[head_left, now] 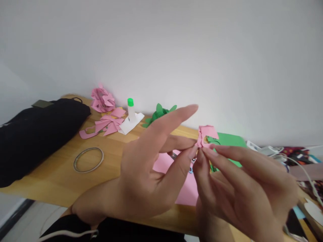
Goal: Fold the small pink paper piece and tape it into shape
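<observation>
Between my two hands, above the table, is a small pink paper piece [207, 131] with folded, creased layers. My left hand [153, 168] pinches its lower left edge between thumb and a finger, with the index finger stretched out above. My right hand [242, 185] pinches the lower right of the same piece with thumb and fingertips. Below the hands lies a pink paper sheet [188, 190], partly hidden by them. A tool, perhaps scissors, shows only in part between the hands. Green paper [229, 139] lies behind my right hand.
A bangle [88, 160] lies on the wooden table [58, 178] at left, beside a black cloth bundle [47, 131]. Toward the wall are a crumpled pink paper flower [102, 99], pink scraps [108, 124], a green-capped glue stick [131, 111] and green paper leaves [158, 112]. Clutter and cables are at right.
</observation>
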{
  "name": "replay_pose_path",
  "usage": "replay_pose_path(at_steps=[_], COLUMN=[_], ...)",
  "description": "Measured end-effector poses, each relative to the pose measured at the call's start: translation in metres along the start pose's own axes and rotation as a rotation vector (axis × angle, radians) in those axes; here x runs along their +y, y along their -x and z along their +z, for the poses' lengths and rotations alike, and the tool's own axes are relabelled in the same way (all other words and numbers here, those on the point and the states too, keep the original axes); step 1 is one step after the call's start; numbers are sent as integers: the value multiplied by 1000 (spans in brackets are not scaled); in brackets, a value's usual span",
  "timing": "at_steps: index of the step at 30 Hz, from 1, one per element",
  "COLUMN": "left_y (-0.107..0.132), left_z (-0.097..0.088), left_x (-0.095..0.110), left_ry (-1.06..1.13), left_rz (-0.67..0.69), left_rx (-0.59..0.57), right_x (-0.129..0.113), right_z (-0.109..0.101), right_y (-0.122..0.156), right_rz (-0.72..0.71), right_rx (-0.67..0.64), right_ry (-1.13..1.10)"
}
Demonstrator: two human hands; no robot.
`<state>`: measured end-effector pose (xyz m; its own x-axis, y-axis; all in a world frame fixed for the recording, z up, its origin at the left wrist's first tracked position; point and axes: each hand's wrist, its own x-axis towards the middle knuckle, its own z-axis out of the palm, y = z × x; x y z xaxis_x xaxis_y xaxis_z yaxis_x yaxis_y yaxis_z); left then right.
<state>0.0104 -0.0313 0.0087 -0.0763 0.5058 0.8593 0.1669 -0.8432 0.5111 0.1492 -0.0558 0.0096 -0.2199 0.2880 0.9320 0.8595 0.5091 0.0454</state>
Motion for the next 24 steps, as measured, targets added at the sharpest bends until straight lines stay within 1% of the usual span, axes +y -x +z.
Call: replay_pose_path(at_steps=[3,7,9,13,16,18,20,21,22,24], left_y=[0,0,1,5,6,7,6,5,4,3], left_z=[1,0,-2,-3,-1,-1,-1,-1,-2,-3], left_x=[1,3,3,3,4,5,6,6,6,6], left_ry=[10,10,3,-21,-8,15,40,56,78,90], left_rz=[12,-2,-38,-71,-114,-145,-156,-144,-111,-96], left_rx=[26,20,6,-8,3,16,37,39,36,-10], right_x=[-8,-11,-11,-12,-7,1,8,10,10,7], right_z=[3,3,2,3,4,4,4,3,2,1], right_y=[2,4,4,5,5,5,4,4,4,5], right_rz=[91,122,123,99,79,-17,-145,-163,-162,-83], right_rx=[61,-21,-25,-7,19,55,60,54,34,-1], right_ry=[7,-21,-25,-6,14,5,4,15,20,21])
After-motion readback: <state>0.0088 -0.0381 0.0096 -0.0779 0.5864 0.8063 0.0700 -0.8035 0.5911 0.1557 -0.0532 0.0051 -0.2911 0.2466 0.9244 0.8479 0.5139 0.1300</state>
